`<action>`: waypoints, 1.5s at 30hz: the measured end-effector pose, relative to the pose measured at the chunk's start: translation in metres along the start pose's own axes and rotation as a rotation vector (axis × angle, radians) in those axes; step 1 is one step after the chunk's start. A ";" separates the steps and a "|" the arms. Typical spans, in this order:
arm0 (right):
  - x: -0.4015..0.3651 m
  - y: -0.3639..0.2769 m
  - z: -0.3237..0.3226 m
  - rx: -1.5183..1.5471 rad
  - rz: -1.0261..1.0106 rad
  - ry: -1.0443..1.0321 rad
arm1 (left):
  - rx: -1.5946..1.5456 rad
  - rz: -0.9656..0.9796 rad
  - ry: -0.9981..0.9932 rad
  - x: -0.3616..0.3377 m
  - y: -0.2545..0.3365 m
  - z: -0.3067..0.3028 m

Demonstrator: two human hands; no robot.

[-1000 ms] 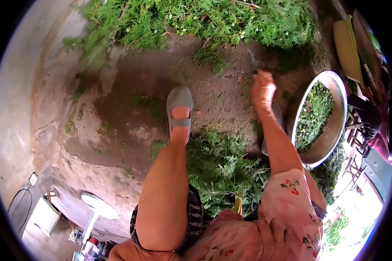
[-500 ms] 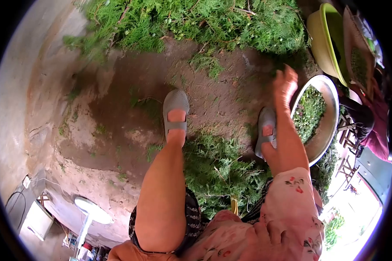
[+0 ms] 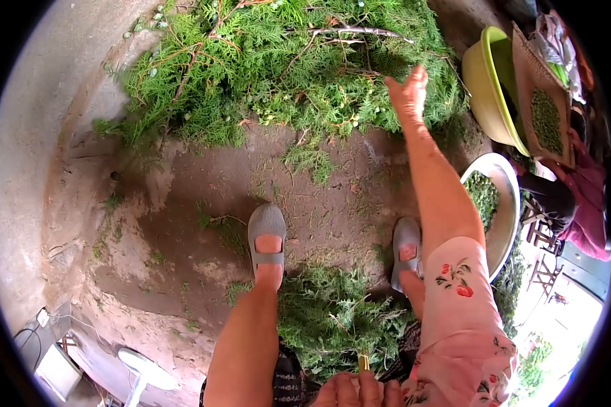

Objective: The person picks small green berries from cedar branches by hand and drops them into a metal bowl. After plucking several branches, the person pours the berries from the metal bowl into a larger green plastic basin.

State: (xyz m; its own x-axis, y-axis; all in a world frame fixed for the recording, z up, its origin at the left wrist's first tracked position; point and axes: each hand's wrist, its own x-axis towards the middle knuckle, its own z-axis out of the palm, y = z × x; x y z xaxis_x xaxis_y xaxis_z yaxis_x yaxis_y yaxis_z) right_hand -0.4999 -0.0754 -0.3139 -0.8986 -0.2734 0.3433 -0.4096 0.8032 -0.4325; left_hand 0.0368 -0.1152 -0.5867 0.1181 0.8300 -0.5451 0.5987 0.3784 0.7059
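My right hand [image 3: 409, 96] reaches forward over the near right part of a large pile of green conifer branches [image 3: 271, 81]. Its thumb and fingers are apart, with nothing visible between them. At the bottom edge, by my lap, my left hand [image 3: 357, 393] shows only curled fingers; what they hold, if anything, is hidden. Just beyond those fingers lie more green sprigs [image 3: 339, 308] between my feet, with a short yellowish piece [image 3: 364, 361] sticking out of them. The wide metal basin [image 3: 508, 203] beside my right arm contains chopped-looking greenery.
A yellow-green tub [image 3: 478, 88] stands tilted at the upper right. Near it, a person in purple [image 3: 584, 197] is beside a shallow woven tray [image 3: 523, 68] of small green pieces. A loose sprig [image 3: 311, 163] lies on the bare ground. A concrete wall [image 3: 27, 169] is at left.
My right hand has moved forward, from beside the basin to over the branch pile. The view has tilted up. My left hand has shifted left across my lap.
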 end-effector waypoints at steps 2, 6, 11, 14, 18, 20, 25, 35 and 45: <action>0.017 0.018 -0.011 -0.036 0.143 -0.197 | -0.273 -0.258 0.108 0.004 0.039 0.009; 0.027 0.045 -0.009 -0.038 0.114 -0.361 | -0.434 -0.385 0.191 0.011 0.065 0.020; 0.033 0.053 0.007 -0.403 0.073 -0.489 | -0.504 -0.422 0.179 0.017 0.073 0.036; 0.043 0.049 0.012 -0.539 0.133 -0.554 | -0.523 -0.444 0.169 0.018 0.076 0.041; 0.050 0.056 0.012 -0.428 0.136 -0.521 | -0.540 -0.462 0.150 0.017 0.076 0.045; 0.047 0.052 0.010 -0.345 0.217 -0.496 | -0.543 -0.469 0.136 0.015 0.075 0.046; 0.035 0.039 0.005 -0.248 0.307 -0.472 | -0.542 -0.509 0.119 -0.003 0.073 0.033; -0.066 -0.020 -0.035 0.048 0.624 -0.543 | -0.350 -0.645 0.765 -0.202 0.259 -0.325; -0.256 -0.048 -0.084 0.273 0.510 -0.465 | -0.074 -0.800 0.890 -0.293 0.343 -0.419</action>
State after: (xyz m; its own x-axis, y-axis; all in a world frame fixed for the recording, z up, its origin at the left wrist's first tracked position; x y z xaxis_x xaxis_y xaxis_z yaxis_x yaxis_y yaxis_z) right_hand -0.2367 0.0005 -0.3110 -0.9367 -0.1461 -0.3181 0.1064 0.7470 -0.6563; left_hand -0.1246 -0.0569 0.0044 -0.8736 0.3300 -0.3577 0.2024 0.9148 0.3496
